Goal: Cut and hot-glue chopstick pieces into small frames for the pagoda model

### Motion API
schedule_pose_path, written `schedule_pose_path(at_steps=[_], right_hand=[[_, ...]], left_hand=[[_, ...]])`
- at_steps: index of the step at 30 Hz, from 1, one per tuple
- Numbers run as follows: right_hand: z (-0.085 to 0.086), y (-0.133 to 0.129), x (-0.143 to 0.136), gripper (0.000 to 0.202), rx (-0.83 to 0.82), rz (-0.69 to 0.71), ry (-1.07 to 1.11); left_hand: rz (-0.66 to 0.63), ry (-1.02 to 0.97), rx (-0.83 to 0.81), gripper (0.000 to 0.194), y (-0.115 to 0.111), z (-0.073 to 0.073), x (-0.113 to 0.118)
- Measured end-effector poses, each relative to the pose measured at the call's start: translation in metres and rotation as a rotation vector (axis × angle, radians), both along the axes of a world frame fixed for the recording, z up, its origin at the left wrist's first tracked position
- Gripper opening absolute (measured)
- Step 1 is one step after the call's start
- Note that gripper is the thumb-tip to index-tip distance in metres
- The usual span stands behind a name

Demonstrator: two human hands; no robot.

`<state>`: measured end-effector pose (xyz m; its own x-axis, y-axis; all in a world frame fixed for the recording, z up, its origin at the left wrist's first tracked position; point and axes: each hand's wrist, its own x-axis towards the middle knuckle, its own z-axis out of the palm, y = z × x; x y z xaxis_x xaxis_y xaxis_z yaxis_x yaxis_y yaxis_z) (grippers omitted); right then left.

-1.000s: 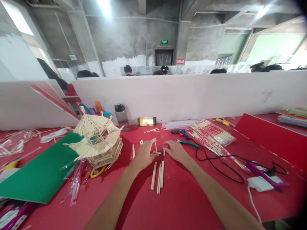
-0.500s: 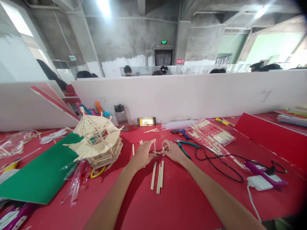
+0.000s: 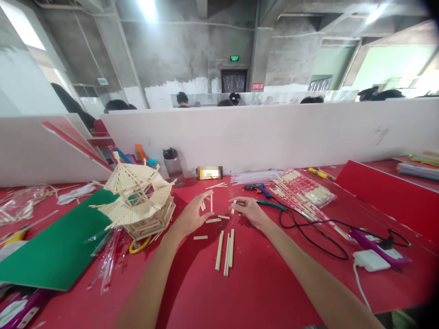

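Note:
My left hand [image 3: 195,212] holds a short wooden stick [image 3: 211,202] upright between thumb and finger, over the red table [image 3: 267,283]. To its right, my right hand [image 3: 252,211] pinches another short stick [image 3: 233,207]. Between and below the hands lie short loose pieces [image 3: 213,220], and one more piece [image 3: 200,237] rests nearer the left forearm. Several longer sticks [image 3: 228,253] lie side by side in front of the hands. At the left stands a tiered model building [image 3: 137,201] made of sticks.
Behind are a bottle [image 3: 173,167], a phone-like device [image 3: 209,172] and a white partition [image 3: 257,137]. At right lie a glue gun [image 3: 259,189], pliers [image 3: 272,204], a black cable, packed sticks [image 3: 308,192] and a power strip [image 3: 380,249]. A green board [image 3: 61,242] is at left.
My hands have moved apart, the left one shifting left with its upright stick. Short pieces on the table between them now show more fully.

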<state>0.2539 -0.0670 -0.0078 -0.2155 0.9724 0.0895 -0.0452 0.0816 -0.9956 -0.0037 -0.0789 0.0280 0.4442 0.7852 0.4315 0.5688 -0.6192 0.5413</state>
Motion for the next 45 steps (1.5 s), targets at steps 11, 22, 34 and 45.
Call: schedule_pose_path(at_steps=[11,22,34,45], right_hand=[[-0.008,0.002,0.005,0.020,0.188,0.017,-0.319],[-0.007,0.007,0.012,0.022,0.219,0.082,-0.364],[-0.011,0.009,0.013,0.023,0.095,0.086,-0.198],[-0.006,0.010,0.023,0.021,0.490,0.156,-0.879]], left_hand=[[0.011,0.234,-0.101,0.063,0.004,-0.006,-0.014],[0.013,0.241,-0.089,0.057,0.011,-0.014,-0.022],[0.058,-0.099,-0.276,0.052,0.028,-0.032,-0.020],[0.063,-0.101,-0.266,0.059,0.018,-0.022,-0.013]])
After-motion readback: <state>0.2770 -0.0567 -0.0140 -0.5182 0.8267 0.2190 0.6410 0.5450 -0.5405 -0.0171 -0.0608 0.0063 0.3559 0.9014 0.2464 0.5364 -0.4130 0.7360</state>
